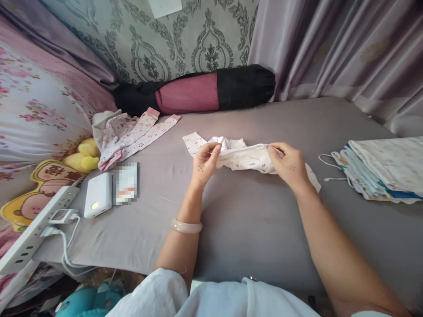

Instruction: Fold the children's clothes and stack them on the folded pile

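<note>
Between my hands is a small white garment with a scattered print (246,159), perhaps a child's top; its exact kind is hard to make out. My left hand (205,164) pinches one end of its edge between thumb and fingers. At the other end, my right hand (288,165) grips the same edge, which is drawn out between the two. One printed part of the cloth lies on the grey sheet (251,220) beyond my left hand. Another bit shows past my right wrist.
Pink-printed children's clothes (132,134) lie at the left, near a yellow plush toy (86,154). A white power bank (99,195) and a power strip (39,229) with cables sit at the left edge. Folded cloths (390,167) are stacked right. A black and pink rolled bag (188,92) lies against the wall.
</note>
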A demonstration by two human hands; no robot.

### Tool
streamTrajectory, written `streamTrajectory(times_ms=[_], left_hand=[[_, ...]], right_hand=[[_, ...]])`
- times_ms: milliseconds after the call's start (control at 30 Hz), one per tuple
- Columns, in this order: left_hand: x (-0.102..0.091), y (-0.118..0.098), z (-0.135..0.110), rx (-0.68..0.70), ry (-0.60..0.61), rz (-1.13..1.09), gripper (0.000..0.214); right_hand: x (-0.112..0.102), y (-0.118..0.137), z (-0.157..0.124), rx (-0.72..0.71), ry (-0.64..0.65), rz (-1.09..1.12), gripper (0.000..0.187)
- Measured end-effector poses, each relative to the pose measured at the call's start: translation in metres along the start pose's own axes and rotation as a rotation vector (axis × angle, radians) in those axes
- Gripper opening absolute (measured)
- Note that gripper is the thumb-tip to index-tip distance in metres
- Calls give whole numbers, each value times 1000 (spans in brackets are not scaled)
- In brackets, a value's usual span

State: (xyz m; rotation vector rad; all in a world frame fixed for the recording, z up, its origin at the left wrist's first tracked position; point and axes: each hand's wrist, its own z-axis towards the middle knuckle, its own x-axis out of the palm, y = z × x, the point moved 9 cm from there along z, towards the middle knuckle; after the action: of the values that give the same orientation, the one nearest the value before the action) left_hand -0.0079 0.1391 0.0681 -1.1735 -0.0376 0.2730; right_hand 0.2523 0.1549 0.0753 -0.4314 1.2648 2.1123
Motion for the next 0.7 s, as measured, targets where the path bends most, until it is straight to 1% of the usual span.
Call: streamTrajectory(times_ms=[33, 100, 200, 300, 367, 500, 600, 700], left_hand=[[-7, 2, 1, -1, -30, 16, 26], [-15, 4, 3, 13, -46, 89, 23], [-13, 3, 2, 53, -26, 250, 17], [-9, 6, 2, 51, -18, 367, 29], [-8, 10, 3, 32, -23, 406, 34], [-7, 21, 10, -2, -32, 400, 29], [-9, 31, 17, -23, -35, 427, 30], [-7, 41, 20, -34, 0, 484, 31]], right_hand=[[-3, -11, 1, 69, -29, 15, 23], [-5, -29, 2, 170, -49, 34, 23], [-2, -40, 1, 231, -36, 48, 24], [1, -41, 0, 235, 0, 62, 26], [1, -39, -1, 233, 15, 70, 28], [0, -35, -2, 236, 31, 72, 28], [0, -32, -2, 219, 45, 74, 27], [0, -28, -2, 197, 58, 73, 26]])
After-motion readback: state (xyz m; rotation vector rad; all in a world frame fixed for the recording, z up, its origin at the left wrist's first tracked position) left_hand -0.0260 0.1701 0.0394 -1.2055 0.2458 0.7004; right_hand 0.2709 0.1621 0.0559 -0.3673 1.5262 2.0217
